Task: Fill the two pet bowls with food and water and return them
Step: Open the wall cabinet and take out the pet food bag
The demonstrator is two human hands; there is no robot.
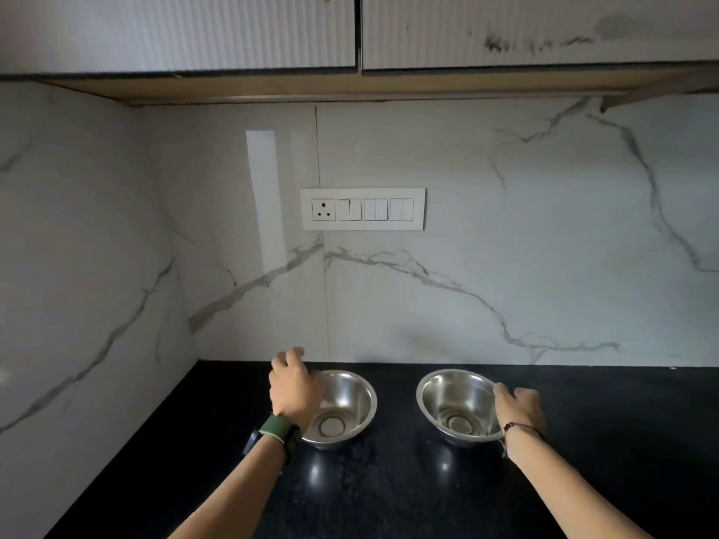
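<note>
2 steel bowls side by side on the black table [389,499], near the marble wall, both bare inside, nothing poured yet. Left hand [295,387] draped over the far left rim of the left bowl [342,410], fingers curled down over the edge; looks like a clenched hold on that rim, though the fingertips themselves hidden behind the hand. Right hand [519,408] at the right rim of the right bowl [455,406], fingers pinching the edge, thumb side touching the metal. Bowls apart from each other, a strip of bare table between the 2 grips. Green-strapped watch [278,431] on the left wrist, thin dark bracelet [521,427] on the right. Switch panel [362,209] on the wall well above both grips, cabinets higher still. Early in the job by the look of it: probably lifting both bowls off to fill them. Risks from here: thin rim pinch on smooth steel, so a bowl likely to swing or slip out of the fingers on the lift; one-sided hold means a tilt toward the unsupported side; later, with water in, that same tilt would spill; glossy table, so a nudged bowl could skate away from the grip.
</note>
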